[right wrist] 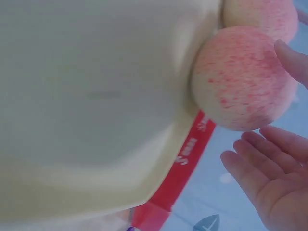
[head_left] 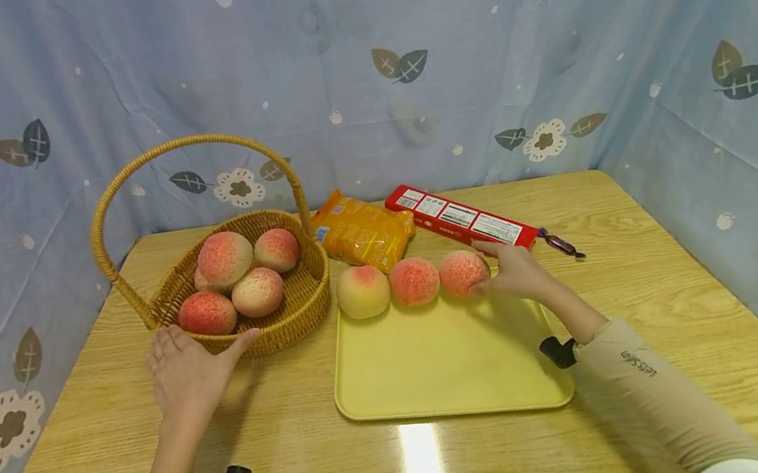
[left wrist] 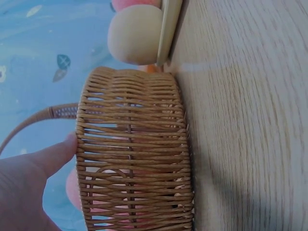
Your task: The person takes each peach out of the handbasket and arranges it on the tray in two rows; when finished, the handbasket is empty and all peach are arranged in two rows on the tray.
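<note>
From my seat away from the table, the largest thing I see is the blue cloth (head_left: 316, 53), printed with leaves and flowers, hanging at the far, left and right sides. In front of it is the wooden table (head_left: 672, 303). I have the wicker basket (head_left: 289, 332) at the far left, its tall handle arching over it. To its right lies the yellow tray (head_left: 447, 364). Past the tray's far edge I see a red box (head_left: 463, 217) set slantwise, its right end nearer than its left.

I have the left hand (head_left: 190, 371) at the basket's near left rim, thumb stretched out to the right; its tip touches the rim, and I see no clenched hold. The right hand (head_left: 518, 271) is at the rightmost peach (head_left: 464, 272), thumb and fingers parted and fairly straight by its right side; I can't tell how firmly they touch.

Left of the red box I see an orange packet (head_left: 366, 230). The rightmost peach ends a row along the tray's far edge, beside a red peach (head_left: 414, 281) and a yellowish peach (head_left: 363, 292). I count five basket peaches (head_left: 226, 259), one mostly hidden. Smallest is a purple candy (head_left: 561, 244) by the box's right end.
</note>
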Motion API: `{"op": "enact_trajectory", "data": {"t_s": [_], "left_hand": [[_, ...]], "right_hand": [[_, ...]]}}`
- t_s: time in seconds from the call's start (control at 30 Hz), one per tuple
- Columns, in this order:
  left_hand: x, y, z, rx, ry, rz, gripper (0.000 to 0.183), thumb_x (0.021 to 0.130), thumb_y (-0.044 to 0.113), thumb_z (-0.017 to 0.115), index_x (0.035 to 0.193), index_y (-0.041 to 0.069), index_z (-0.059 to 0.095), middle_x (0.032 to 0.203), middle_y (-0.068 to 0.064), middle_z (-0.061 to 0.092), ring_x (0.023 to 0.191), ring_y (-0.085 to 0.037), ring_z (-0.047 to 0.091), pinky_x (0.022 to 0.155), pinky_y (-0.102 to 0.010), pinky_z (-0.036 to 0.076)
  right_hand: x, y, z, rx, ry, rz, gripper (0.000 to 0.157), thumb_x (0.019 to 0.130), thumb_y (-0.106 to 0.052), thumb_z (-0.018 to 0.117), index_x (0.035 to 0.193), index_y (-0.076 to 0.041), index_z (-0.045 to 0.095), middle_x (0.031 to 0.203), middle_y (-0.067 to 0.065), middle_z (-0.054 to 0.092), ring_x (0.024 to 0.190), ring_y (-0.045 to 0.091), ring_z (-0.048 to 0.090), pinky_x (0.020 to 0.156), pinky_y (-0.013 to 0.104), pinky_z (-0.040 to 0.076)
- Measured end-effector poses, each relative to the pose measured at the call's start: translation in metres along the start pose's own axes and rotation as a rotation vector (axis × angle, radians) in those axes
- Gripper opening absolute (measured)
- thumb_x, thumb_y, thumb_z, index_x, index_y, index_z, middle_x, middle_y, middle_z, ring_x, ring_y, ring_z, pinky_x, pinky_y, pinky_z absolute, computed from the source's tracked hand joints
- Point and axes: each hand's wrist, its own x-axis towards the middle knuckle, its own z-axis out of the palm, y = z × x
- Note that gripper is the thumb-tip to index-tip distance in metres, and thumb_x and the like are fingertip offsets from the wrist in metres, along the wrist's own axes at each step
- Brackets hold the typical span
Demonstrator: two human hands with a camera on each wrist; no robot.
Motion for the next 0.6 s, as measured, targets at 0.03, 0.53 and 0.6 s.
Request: {"op": "enact_trajectory", "data": {"t_s": [0.03, 0.53, 0.6], "left_hand": [[0.000, 0.000, 0.000, -0.001, 0.000, -0.002, 0.127, 0.081, 0.075, 0.055, 0.139, -0.029, 0.008, 0.145, -0.049, 0.009, 0.137, -0.060, 0.010, 0.112, -0.063, 0.009], [-0.001, 0.002, 0.011, -0.011, -0.017, -0.015, 0.127, 0.084, 0.078, 0.044, 0.142, -0.024, -0.004, 0.148, -0.044, -0.010, 0.139, -0.056, -0.005, 0.111, -0.065, 0.002], [-0.002, 0.002, 0.013, -0.015, -0.006, -0.005, 0.128, 0.083, 0.079, 0.045, 0.142, -0.024, -0.004, 0.148, -0.044, -0.010, 0.139, -0.056, -0.004, 0.111, -0.065, 0.003]], "right_hand": [[0.001, -0.002, -0.001, 0.002, 0.006, -0.001, 0.077, 0.074, -0.012, 0.082, 0.137, 0.013, 0.046, 0.126, 0.033, 0.056, 0.118, 0.047, 0.053, 0.095, 0.058, 0.044], [0.034, -0.079, 0.015, 0.175, 0.071, -0.066, 0.078, 0.078, -0.021, 0.083, 0.143, 0.000, 0.046, 0.142, 0.020, 0.049, 0.119, 0.041, 0.053, 0.098, 0.051, 0.045], [0.040, -0.094, 0.022, 0.176, 0.049, -0.097, 0.079, 0.078, -0.023, 0.083, 0.143, 0.001, 0.046, 0.136, 0.021, 0.053, 0.115, 0.040, 0.054, 0.097, 0.049, 0.045]]}}
